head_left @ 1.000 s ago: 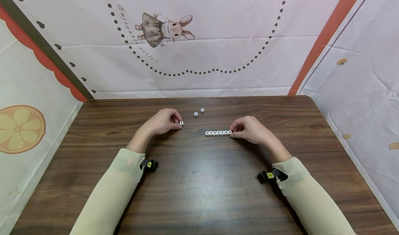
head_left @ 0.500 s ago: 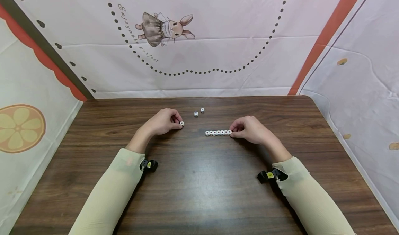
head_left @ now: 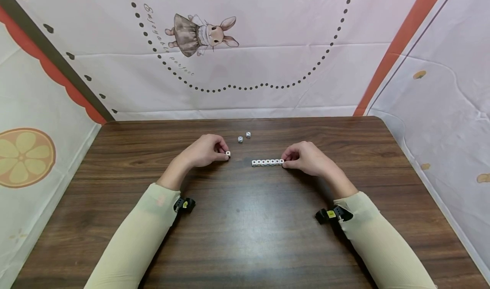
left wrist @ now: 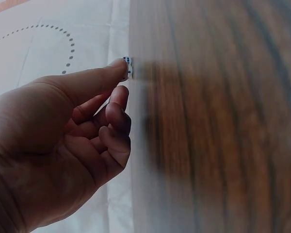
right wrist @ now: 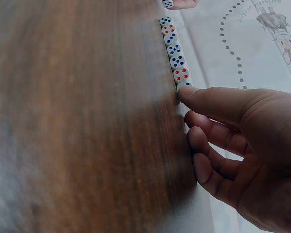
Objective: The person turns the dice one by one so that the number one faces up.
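Observation:
Between thumb and fingertips my left hand (head_left: 204,151) pinches a single white die (head_left: 228,153), low over the table to the left of a row. Blue pips show on that die (left wrist: 129,68) in the left wrist view. Several white dice (head_left: 267,162) stand side by side in a straight row, each with a single pip on top in the head view. At the row's right end my right hand (head_left: 308,158) holds the last die (right wrist: 183,87) with thumb and fingers. Red and blue pips mark the row's side faces (right wrist: 174,49) in the right wrist view.
Two loose dice, one nearer (head_left: 240,139) and one farther (head_left: 248,134), lie behind the row toward the back edge. The brown wooden table (head_left: 245,238) meets a printed cloth (head_left: 268,67) behind it. Black wrist cameras (head_left: 185,204) sit on both forearms.
My left hand has slid slightly right with its die, nearer the row's left end. The right hand and the row stay in place.

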The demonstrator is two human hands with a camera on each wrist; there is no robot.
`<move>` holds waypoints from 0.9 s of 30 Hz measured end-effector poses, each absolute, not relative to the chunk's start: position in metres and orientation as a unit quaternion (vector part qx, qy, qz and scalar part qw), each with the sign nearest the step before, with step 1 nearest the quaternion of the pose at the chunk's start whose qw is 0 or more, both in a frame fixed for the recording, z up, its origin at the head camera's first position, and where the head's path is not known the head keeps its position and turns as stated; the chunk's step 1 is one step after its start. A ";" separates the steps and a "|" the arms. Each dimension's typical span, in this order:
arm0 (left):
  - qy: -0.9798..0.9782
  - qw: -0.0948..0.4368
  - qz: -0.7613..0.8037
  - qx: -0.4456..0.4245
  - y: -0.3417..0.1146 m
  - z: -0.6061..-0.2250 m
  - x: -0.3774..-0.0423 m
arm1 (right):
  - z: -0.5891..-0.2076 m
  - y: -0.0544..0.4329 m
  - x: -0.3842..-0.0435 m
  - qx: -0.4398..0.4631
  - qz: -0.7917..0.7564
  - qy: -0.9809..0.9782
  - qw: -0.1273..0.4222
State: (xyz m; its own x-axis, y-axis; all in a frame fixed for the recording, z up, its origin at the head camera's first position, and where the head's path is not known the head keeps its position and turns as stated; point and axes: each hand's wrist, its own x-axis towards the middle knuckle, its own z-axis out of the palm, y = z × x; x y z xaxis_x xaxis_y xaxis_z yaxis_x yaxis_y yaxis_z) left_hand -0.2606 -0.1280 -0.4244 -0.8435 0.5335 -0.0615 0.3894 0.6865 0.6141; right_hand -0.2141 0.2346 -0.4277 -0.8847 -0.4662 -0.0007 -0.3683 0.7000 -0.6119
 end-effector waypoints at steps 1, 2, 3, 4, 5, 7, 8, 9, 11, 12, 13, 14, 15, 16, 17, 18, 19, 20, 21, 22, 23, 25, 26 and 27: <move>0.910 0.119 0.304 0.256 -0.127 -0.424 -0.260 | -0.428 0.235 -0.214 -0.227 -0.314 0.919 0.078; 0.909 0.119 0.304 0.258 -0.125 -0.424 -0.260 | -0.428 0.235 -0.214 -0.227 -0.314 0.919 0.078; 0.909 0.120 0.305 0.259 -0.123 -0.424 -0.259 | -0.428 0.235 -0.214 -0.227 -0.314 0.918 0.078; 0.908 0.121 0.306 0.261 -0.122 -0.424 -0.258 | -0.428 0.235 -0.214 -0.228 -0.314 0.918 0.077; 0.907 0.122 0.306 0.263 -0.120 -0.424 -0.258 | -0.428 0.235 -0.214 -0.228 -0.315 0.918 0.077; 0.905 0.124 0.306 0.268 -0.116 -0.423 -0.256 | -0.428 0.234 -0.215 -0.229 -0.314 0.918 0.075; 0.904 0.126 0.306 0.271 -0.114 -0.423 -0.255 | -0.428 0.234 -0.215 -0.229 -0.314 0.918 0.074; 0.903 0.127 0.306 0.273 -0.113 -0.422 -0.254 | -0.428 0.234 -0.215 -0.229 -0.314 0.918 0.073; 0.902 0.128 0.305 0.277 -0.109 -0.422 -0.253 | -0.428 0.234 -0.215 -0.230 -0.314 0.918 0.073; 0.902 0.128 0.304 0.279 -0.108 -0.422 -0.252 | -0.428 0.234 -0.215 -0.230 -0.315 0.918 0.073; 0.901 0.127 0.304 0.281 -0.106 -0.422 -0.251 | -0.428 0.234 -0.215 -0.230 -0.315 0.918 0.073; 0.901 0.127 0.302 0.283 -0.105 -0.423 -0.250 | -0.428 0.234 -0.215 -0.231 -0.315 0.918 0.073; 0.901 0.126 0.300 0.285 -0.103 -0.423 -0.250 | -0.428 0.234 -0.215 -0.231 -0.316 0.917 0.073; 0.901 0.126 0.300 0.287 -0.102 -0.423 -0.249 | -0.427 0.234 -0.215 -0.231 -0.317 0.917 0.073; 0.901 0.126 0.298 0.289 -0.100 -0.423 -0.248 | -0.427 0.234 -0.214 -0.231 -0.317 0.917 0.073; 0.900 0.126 0.297 0.292 -0.099 -0.423 -0.248 | -0.427 0.234 -0.214 -0.230 -0.317 0.917 0.073; 0.900 0.127 0.296 0.294 -0.097 -0.423 -0.247 | -0.427 0.234 -0.214 -0.231 -0.317 0.917 0.073; 0.899 0.128 0.296 0.297 -0.095 -0.423 -0.247 | -0.427 0.234 -0.214 -0.231 -0.316 0.917 0.072; 0.898 0.130 0.297 0.298 -0.093 -0.424 -0.246 | -0.427 0.234 -0.215 -0.231 -0.316 0.917 0.072; 0.896 0.132 0.298 0.301 -0.091 -0.423 -0.246 | -0.428 0.234 -0.215 -0.231 -0.316 0.918 0.072; 0.896 0.134 0.297 0.302 -0.090 -0.424 -0.245 | -0.428 0.234 -0.215 -0.231 -0.315 0.918 0.071; 0.895 0.137 0.295 0.305 -0.086 -0.424 -0.244 | -0.428 0.234 -0.215 -0.232 -0.314 0.918 0.071; 0.895 0.139 0.294 0.305 -0.084 -0.424 -0.244 | -0.428 0.234 -0.215 -0.232 -0.314 0.918 0.070; 0.895 0.139 0.292 0.306 -0.083 -0.425 -0.244 | -0.428 0.234 -0.215 -0.232 -0.314 0.918 0.071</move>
State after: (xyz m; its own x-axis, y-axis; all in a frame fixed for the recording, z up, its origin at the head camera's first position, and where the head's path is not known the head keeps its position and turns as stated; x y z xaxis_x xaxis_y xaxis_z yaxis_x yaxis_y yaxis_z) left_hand -0.2440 -0.0827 -0.4248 -0.7744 0.6288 -0.0706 0.4661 0.6422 0.6085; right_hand -0.2151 0.2341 -0.4283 -0.8822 -0.4706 0.0163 -0.3819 0.6948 -0.6094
